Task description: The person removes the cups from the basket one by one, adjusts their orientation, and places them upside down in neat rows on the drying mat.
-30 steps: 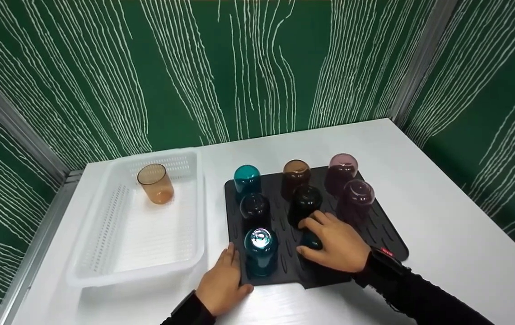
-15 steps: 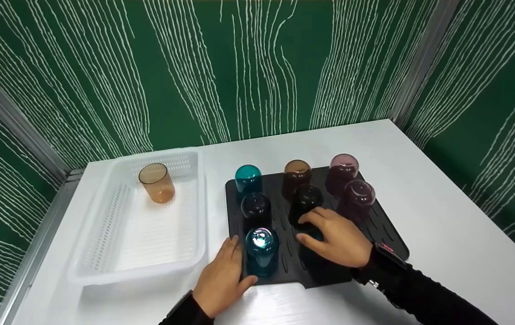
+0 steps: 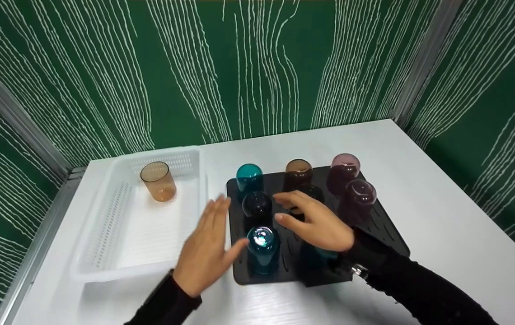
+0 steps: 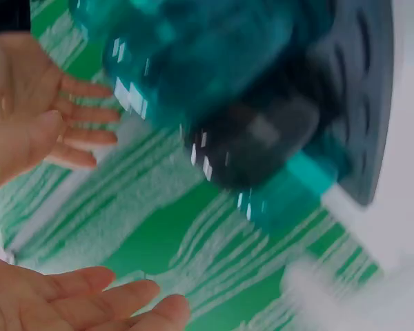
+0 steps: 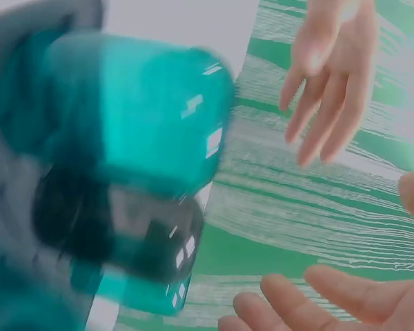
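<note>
Both hands are raised with fingers extended, holding nothing. My left hand [image 3: 205, 250] is between the white basket and the black drying mat [image 3: 291, 253]. My right hand [image 3: 318, 223] hovers over the mat's middle, largely covering a teal glass [image 3: 325, 253] beneath it. Upside-down glasses stand in rows on the mat. On its left side are a bright teal glass [image 3: 249, 177], a dark glass [image 3: 257, 205] and a front teal glass [image 3: 263, 250]. A brown glass [image 3: 298, 175] and a half-hidden black glass [image 3: 315, 192] fill the middle row. To the right stand two purple glasses [image 3: 358, 201].
A white plastic basket [image 3: 202, 207] with slotted walls lies on the left of the white table [image 3: 447, 216]. Inside it, near the back, an amber glass [image 3: 160, 185] stands upright. Green walls with white wavy lines [image 3: 257, 67] enclose the table's back and sides.
My right hand has let go of the front middle teal glass and risen up and leftward. My left hand has lifted off the mat's left edge and moved up and left.
</note>
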Demonstrator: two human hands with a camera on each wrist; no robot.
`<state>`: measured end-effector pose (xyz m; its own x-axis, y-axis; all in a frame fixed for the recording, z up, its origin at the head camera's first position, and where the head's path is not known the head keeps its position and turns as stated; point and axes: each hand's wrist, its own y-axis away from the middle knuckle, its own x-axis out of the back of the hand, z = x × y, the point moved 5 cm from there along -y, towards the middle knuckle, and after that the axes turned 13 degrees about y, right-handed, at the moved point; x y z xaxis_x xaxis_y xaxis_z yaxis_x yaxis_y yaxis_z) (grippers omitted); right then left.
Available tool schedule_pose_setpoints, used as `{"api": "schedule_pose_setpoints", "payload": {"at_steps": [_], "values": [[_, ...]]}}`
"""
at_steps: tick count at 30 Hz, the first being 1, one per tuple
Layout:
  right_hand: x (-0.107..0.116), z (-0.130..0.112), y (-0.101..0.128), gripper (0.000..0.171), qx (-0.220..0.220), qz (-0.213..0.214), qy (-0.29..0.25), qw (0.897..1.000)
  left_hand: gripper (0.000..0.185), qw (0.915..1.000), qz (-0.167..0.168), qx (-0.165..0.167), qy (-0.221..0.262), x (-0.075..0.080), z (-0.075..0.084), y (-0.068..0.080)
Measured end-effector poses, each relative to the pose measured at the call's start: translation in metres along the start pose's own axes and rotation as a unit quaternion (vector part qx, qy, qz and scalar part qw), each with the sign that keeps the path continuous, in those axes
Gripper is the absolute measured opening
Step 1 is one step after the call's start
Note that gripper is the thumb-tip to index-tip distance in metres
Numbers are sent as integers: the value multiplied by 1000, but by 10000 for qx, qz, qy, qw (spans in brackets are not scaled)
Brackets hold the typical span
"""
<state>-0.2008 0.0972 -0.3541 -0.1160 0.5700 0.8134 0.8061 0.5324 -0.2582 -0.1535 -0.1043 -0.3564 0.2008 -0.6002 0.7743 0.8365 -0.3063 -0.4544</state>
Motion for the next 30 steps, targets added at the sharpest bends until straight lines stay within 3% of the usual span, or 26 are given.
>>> {"api": "schedule_pose_setpoints", "payload": {"at_steps": [5,9,14,21,26,30], "values": [[-6,-13,-25,51,-76,-418,-759,9962,80,9986,459,215,-123,24,-14,-24],[-17,-22,-46,53,-133,-812,-1272,9885,82,9970,553,487,-252,35,-31,-42],[-42,-32,-73,57,-641,-1166,-1652,9772,84,9932,487,853,-622,41,-55,-57],[-76,-41,-99,61,-1431,-1409,-1573,9669,83,9844,397,1296,-1121,52,-87,-66],[-94,-47,-112,64,-1659,-1506,-1383,9647,84,9805,490,1429,-1256,53,-110,-70],[-111,-50,-118,67,-1856,-1668,-1000,9632,85,9762,350,1714,-1285,49,-131,-72]]}}
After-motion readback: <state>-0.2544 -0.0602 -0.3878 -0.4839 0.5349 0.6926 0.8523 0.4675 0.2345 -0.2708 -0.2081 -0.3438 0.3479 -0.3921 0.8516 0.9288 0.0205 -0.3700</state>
